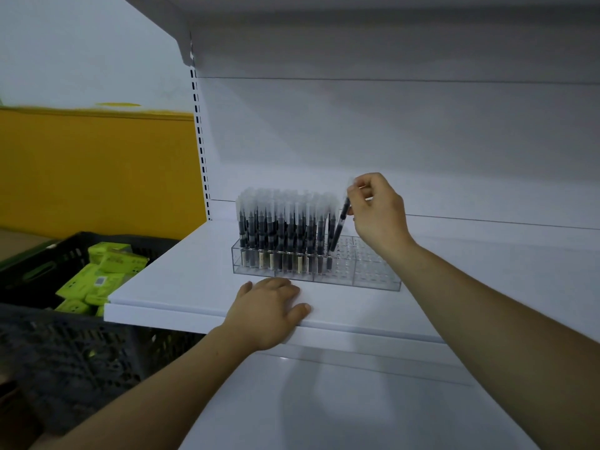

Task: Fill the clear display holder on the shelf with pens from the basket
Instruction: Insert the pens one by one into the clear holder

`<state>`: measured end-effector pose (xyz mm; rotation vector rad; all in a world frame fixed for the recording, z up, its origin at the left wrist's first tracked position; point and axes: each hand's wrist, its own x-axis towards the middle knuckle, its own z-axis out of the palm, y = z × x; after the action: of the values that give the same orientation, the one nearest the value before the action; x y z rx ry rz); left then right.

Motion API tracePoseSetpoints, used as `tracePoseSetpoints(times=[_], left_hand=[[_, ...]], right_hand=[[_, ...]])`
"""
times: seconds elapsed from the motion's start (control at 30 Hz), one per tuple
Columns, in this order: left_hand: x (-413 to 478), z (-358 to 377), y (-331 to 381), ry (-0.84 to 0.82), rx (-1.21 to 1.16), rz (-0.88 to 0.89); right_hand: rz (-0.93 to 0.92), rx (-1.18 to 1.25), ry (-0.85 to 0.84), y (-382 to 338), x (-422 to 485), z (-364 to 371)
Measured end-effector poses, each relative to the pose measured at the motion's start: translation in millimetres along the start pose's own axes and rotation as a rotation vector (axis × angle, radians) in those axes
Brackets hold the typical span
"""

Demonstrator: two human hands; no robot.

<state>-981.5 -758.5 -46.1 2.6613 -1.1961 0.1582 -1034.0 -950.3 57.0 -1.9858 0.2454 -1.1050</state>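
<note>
White shelf (pixel 194 271) up front, clear display holder (pixel 373 274) sitting on it, its left part packed with upright pens (pixel 282 228). Right hand (pixel 378 212) pinches one tilted pen (pixel 339 227) by its cap, tip down at the next holes. Left hand (pixel 269 311) lies flat and empty on the shelf edge. Dark basket (pixel 48 336) with green boxes (pixel 97 277) sits lower left

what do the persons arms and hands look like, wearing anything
Both forearms are bare right to the frame edge, with no sleeves in view. The left hand and right hand wear no gloves, and no watch, bracelet or ring shows. The fingers have short, unpainted nails.
</note>
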Motion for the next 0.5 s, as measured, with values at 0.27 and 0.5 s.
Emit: tracePoseSetpoints(times=[0.27, 0.5], left_hand=[[-3.6, 6.4, -2.5, -0.020, 0.032, 0.007], [-7.1, 6.3, -0.8, -0.026, 0.053, 0.022]], right_hand=[[0.049, -0.110, -0.065, 16.6, -8.0, 11.1], [0.031, -0.228, -0.127, 9.4, -10.8, 13.8]])
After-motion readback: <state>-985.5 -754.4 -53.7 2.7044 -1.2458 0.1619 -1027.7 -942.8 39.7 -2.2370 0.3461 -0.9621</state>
